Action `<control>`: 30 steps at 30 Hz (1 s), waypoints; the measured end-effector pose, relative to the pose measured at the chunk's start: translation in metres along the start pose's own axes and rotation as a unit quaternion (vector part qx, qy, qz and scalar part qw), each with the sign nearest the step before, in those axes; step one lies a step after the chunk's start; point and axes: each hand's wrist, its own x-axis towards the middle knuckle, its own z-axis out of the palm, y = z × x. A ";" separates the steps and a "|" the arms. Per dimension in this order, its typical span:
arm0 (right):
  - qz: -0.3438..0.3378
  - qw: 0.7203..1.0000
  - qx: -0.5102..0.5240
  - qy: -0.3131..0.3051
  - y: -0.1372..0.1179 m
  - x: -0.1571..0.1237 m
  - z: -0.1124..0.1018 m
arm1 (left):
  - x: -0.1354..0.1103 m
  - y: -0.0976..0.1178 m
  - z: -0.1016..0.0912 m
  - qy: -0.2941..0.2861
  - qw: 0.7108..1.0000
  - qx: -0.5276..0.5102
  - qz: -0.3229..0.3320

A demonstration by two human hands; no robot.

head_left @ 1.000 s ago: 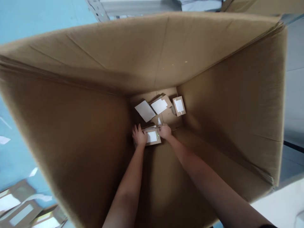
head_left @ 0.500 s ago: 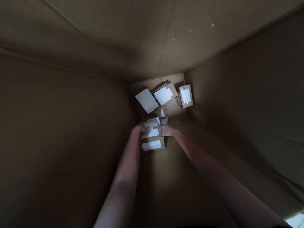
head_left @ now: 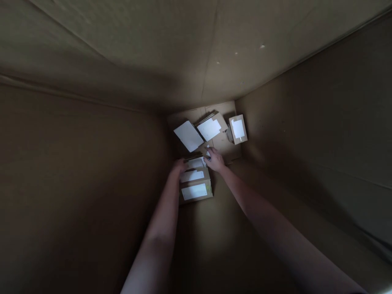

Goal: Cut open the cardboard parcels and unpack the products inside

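Note:
I look straight down into a deep, dim cardboard carton (head_left: 92, 171). Both my arms reach to its bottom. A row of small brown boxes with white windows (head_left: 195, 181) stands on edge there. My left hand (head_left: 178, 166) rests on the left end of the farthest box in the row. My right hand (head_left: 215, 159) touches its right end, fingers curled at a small white piece. The fingers are too small and dark to read clearly.
Loose at the carton's far end lie a white flat card (head_left: 188, 136), a brown flattened box with a white panel (head_left: 210, 128) and one small windowed box (head_left: 238, 129). The carton's tall walls close in on all sides.
My head has dipped inside the carton, so the rim and the blue floor left the view. The row of small boxes has grown, and my hands moved slightly farther along it.

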 end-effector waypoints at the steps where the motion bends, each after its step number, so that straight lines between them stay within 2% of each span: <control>1: -0.001 1.000 0.015 0.022 0.001 0.009 0.003 | 0.007 0.003 -0.003 0.015 1.000 0.003 0.010; 3: 0.008 0.998 0.045 0.054 0.003 0.028 0.012 | 0.025 0.009 -0.011 0.066 0.997 0.006 0.042; 6: 0.039 0.995 0.076 0.060 0.006 0.055 0.030 | 0.058 0.020 -0.024 0.123 0.987 0.015 0.102; 9: 0.057 0.993 0.087 0.051 0.012 0.078 0.044 | 0.098 0.031 -0.041 0.115 0.985 0.042 0.123; 11: 0.043 0.994 0.080 0.054 0.017 0.092 0.048 | 0.125 0.037 -0.053 0.107 0.985 0.066 0.119; 14: -0.013 0.995 0.048 0.089 0.025 0.119 0.038 | 0.163 0.041 -0.067 0.104 0.983 0.088 0.122; 18: -0.081 0.989 -0.015 0.120 0.039 0.159 0.002 | 0.196 0.036 -0.075 0.118 0.982 0.082 0.126; 21: -0.094 0.987 -0.027 0.128 0.055 0.182 -0.016 | 0.203 0.031 -0.073 0.105 0.985 0.083 0.114; 23: -0.068 0.991 -0.013 0.117 0.066 0.188 -0.014 | 0.200 0.028 -0.071 0.096 0.986 0.086 0.107; 26: 0.027 0.999 0.017 0.027 0.080 0.181 0.011 | 0.190 0.025 -0.064 0.104 0.988 0.080 0.077; 28: 0.093 0.994 0.043 -0.042 0.083 0.169 0.037 | 0.182 0.023 -0.058 0.099 0.992 0.063 0.051; 30: 0.125 0.986 0.077 -0.073 0.081 0.154 0.066 | 0.176 0.022 -0.051 0.082 0.995 0.044 0.036</control>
